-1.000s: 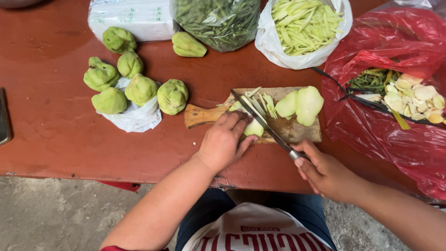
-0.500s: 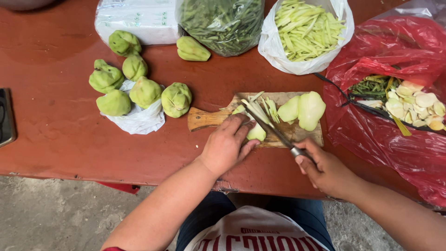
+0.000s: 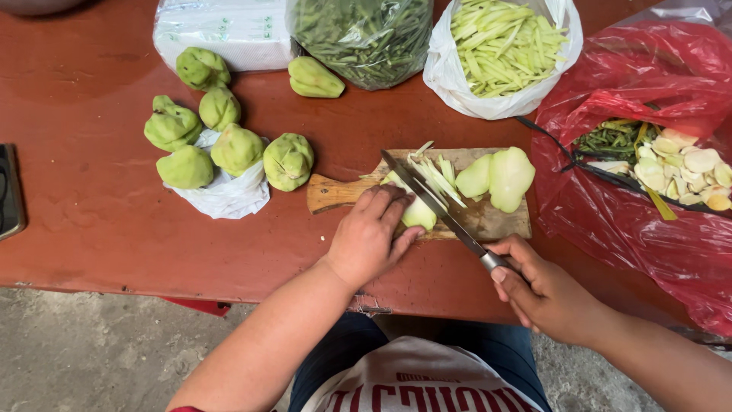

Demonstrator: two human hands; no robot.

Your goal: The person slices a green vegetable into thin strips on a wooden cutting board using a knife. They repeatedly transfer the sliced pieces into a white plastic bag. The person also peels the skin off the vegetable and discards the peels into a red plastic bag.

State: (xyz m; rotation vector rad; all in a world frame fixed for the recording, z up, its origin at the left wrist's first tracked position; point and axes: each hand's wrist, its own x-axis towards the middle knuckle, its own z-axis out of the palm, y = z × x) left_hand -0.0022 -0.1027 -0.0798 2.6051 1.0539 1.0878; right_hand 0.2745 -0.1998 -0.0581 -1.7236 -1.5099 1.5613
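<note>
Below white (image 3: 499, 84) and red bags (image 3: 648, 221), right hand (image 3: 545, 294) gripping knife (image 3: 438, 210), left hand (image 3: 370, 236) clamped on chayote piece (image 3: 418, 216).

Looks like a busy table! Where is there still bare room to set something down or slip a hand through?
Bare red table lies left of the whole green squashes, up to the dark object at the left edge, and along the near edge below them. It is crowded around the cutting board, the bags behind it and the red bag to the right.
</note>
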